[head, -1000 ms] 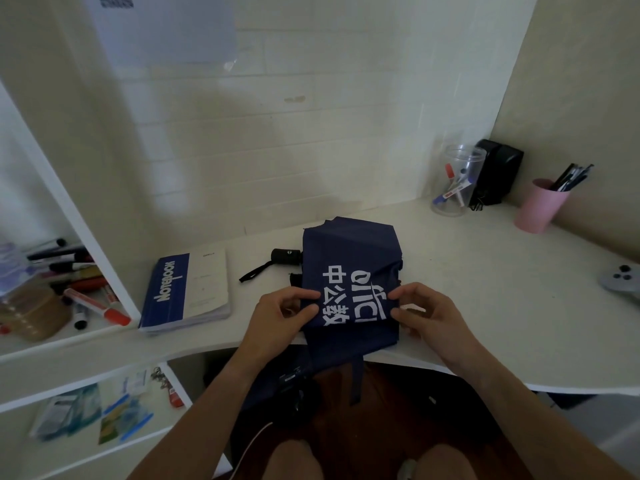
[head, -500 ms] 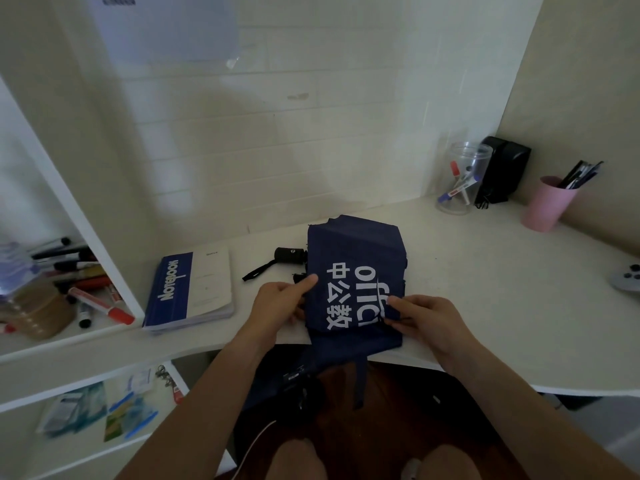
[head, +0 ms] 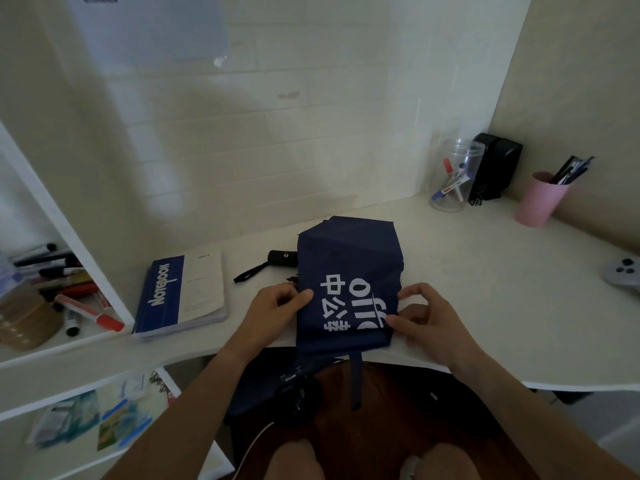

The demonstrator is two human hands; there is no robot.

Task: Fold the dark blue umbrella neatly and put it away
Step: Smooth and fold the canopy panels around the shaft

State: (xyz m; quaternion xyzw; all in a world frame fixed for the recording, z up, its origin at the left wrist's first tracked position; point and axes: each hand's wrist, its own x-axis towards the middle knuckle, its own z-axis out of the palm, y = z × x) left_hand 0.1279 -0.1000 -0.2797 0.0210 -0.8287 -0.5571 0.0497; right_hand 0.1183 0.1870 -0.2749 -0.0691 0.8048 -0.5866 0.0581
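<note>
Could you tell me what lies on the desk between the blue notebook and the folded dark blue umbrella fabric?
In the head view, the umbrella's black handle with its wrist strap lies on the desk between the notebook and the umbrella fabric.

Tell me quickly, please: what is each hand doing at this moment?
Left hand: pinches the left edge of the dark blue umbrella.
Right hand: fingers curled, pinching the umbrella's right edge.

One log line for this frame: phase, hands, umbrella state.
phase=folding | left hand=pinching left edge | right hand=pinching right edge | dark blue fabric umbrella=flattened on white desk, strap hanging off
</note>
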